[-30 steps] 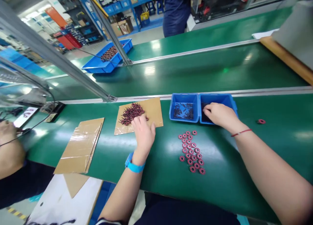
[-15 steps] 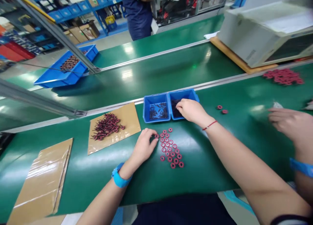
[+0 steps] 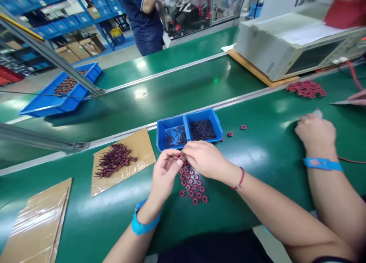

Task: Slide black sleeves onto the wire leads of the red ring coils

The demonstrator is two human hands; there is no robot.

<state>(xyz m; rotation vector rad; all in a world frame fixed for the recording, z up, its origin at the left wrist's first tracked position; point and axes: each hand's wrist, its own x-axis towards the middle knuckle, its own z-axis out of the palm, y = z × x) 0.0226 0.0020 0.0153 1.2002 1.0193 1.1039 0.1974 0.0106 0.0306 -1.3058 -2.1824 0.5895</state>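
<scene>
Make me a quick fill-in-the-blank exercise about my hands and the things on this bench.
1. The blue wristband is on your own ____ hand, which holds a toothed ring.
2. The thin bracelet by your right hand is coloured ____.
3. The pile of red-and-black parts lies on a sheet made of ____.
4. The side-by-side bins holding dark slender pieces are coloured ____.

Missing words: left; red; cardboard; blue.

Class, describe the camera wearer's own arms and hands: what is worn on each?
The left hand is ungloved, with a bright blue band around its wrist. The right hand, also ungloved, has a thin red bracelet; a dark sleeve edge shows at that arm's upper end.
</scene>
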